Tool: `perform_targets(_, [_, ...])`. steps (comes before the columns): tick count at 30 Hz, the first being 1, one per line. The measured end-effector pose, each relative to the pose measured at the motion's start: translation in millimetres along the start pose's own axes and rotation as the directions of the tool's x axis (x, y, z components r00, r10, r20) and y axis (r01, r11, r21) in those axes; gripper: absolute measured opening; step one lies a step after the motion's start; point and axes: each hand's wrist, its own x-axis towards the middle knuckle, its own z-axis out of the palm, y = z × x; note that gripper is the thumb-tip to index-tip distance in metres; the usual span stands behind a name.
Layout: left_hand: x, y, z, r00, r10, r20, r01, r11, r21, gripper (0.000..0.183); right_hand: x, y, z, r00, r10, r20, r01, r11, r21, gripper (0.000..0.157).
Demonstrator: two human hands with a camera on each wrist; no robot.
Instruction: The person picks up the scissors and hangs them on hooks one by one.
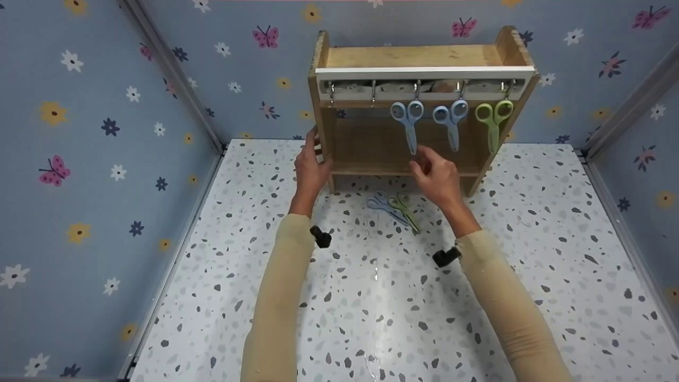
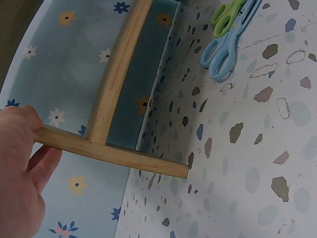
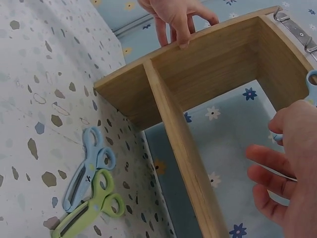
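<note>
A small wooden shelf (image 1: 408, 57) stands with a hook rail (image 1: 350, 90) along its upper front. My left hand (image 1: 313, 167) grips the shelf's left side panel (image 2: 119, 154), fingers and thumb on either side of its edge. At the middle hook hangs a pair of light-blue scissors (image 1: 409, 123). My right hand (image 1: 439, 178) pinches its lower tip between thumb and index finger, the other fingers loosely bent. Farther right on the rail hang another pair of blue scissors (image 1: 452, 123) and a green pair of scissors (image 1: 494, 124).
Below the shelf, blue scissors (image 3: 90, 161) and green scissors (image 3: 85, 212) lie together on the speckled white table (image 1: 366, 297). Two hooks at the rail's left end bear nothing. Flower-patterned blue panels (image 1: 106, 185) enclose the table at the back and sides.
</note>
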Motion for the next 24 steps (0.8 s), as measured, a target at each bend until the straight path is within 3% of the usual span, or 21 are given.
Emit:
perform_targets(9, [-0.5,0.0,0.0,1.000,0.016,0.007,-0.016,1.000,-0.006,0.078,-0.7,3.7,-0.4,1.000,0.018,-0.003,-0.018,0.999,-0.032,0.049])
perform_targets(24, [-1.0,-1.0,0.2,0.999,0.032,-0.007,-0.032,1.000,-0.002,0.076,-4.2,7.6,-1.6,0.999,0.034,0.014,-0.033,0.997,-0.066,0.049])
